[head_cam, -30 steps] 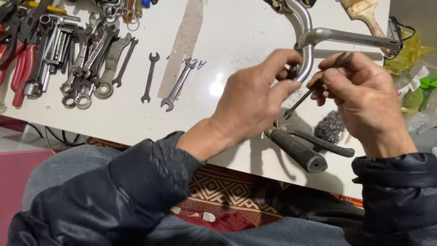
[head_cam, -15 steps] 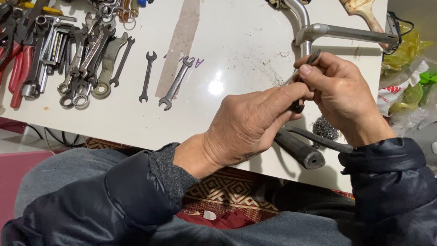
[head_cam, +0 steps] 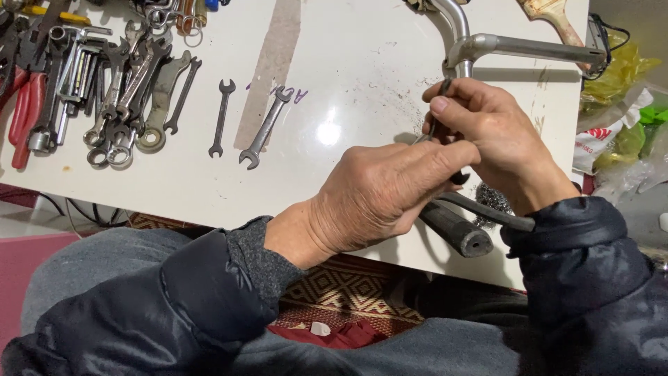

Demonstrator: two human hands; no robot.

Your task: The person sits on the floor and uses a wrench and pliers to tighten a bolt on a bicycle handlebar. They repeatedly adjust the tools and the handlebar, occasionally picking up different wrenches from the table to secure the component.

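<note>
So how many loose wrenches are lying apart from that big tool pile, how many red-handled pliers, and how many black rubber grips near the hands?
Loose wrenches lying apart from the pile: 2, a small one and a larger one
Red-handled pliers: 1
Black rubber grips: 1
Total: 4

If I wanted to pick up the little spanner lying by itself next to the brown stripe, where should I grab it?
Probably by the thin straight middle of the small spanner. It lies flat on the white table, its forked ends pointing up and down in the picture. Come from above and pinch its two long edges. There is bare table on both sides: the larger spanner and the pile of tools lie apart from it.
</note>
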